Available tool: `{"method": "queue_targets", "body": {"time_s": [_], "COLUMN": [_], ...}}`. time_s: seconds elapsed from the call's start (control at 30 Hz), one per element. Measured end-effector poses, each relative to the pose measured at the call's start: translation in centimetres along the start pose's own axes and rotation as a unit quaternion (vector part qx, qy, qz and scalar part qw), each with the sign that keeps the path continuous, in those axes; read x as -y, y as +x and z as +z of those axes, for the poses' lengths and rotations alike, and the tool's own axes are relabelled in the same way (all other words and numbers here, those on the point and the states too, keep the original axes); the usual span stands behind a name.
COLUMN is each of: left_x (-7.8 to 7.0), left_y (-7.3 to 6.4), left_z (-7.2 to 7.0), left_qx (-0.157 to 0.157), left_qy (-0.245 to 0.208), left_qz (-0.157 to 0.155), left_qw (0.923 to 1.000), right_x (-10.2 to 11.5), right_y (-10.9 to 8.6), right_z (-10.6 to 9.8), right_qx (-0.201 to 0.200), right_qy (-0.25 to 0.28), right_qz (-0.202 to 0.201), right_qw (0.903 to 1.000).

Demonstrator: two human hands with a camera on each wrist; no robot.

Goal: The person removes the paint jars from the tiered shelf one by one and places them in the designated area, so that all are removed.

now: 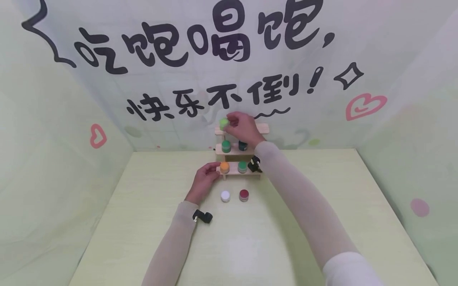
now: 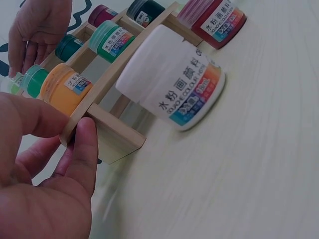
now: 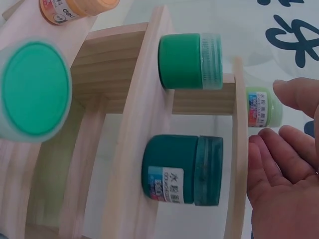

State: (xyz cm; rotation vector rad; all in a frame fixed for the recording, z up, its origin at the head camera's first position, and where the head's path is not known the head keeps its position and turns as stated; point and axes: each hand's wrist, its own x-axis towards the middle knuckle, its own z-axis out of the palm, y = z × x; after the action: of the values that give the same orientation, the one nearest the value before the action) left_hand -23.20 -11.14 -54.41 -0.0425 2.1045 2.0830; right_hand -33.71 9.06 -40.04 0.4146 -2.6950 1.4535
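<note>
My left hand (image 1: 204, 180) pinches the end of the lowest shelf of a tiered wooden rack (image 2: 122, 127) between thumb and fingers. Just beside it, an orange paint jar (image 2: 65, 89) stands on that shelf. At the top tier, the thumb and fingertips of my right hand (image 1: 245, 127) are around the lid of a light green paint jar (image 3: 257, 108), whose base meets the shelf. A green jar (image 3: 187, 60) and a dark teal jar (image 3: 182, 169) stand on the middle tier below. Another green jar (image 1: 242, 167) is on the lowest tier.
In front of the rack, a white paint jar (image 1: 225, 196) and a dark red jar (image 1: 244, 195) stand on the pale table (image 1: 143, 230). A maroon jar (image 2: 102, 15) shows farther along the rack. Behind it hangs a cloth backdrop (image 1: 171, 135) with large black characters.
</note>
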Motion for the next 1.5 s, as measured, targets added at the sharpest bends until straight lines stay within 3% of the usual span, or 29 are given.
{"method": "queue_targets", "body": {"time_s": [0.63, 0.97, 1.5], "left_x": [0.8, 0.7, 0.3], "left_y": [0.1, 0.0, 0.5], "left_z": [-0.2, 0.1, 0.1], "left_qx": [-0.002, -0.004, -0.006], "left_qy": [0.014, 0.005, -0.001], "left_qz": [-0.01, -0.012, -0.004], "left_qw": [0.9998, 0.9999, 1.0], "right_x": [-0.3, -1.2, -1.0], "right_y": [0.4, -1.3, -4.6], "right_z": [0.8, -0.2, -1.7], "right_qx": [0.017, -0.014, -0.014], "right_qy": [-0.018, 0.033, 0.078], "right_qz": [0.005, 0.01, -0.011], "right_qw": [0.9997, 0.9993, 0.9968]}}
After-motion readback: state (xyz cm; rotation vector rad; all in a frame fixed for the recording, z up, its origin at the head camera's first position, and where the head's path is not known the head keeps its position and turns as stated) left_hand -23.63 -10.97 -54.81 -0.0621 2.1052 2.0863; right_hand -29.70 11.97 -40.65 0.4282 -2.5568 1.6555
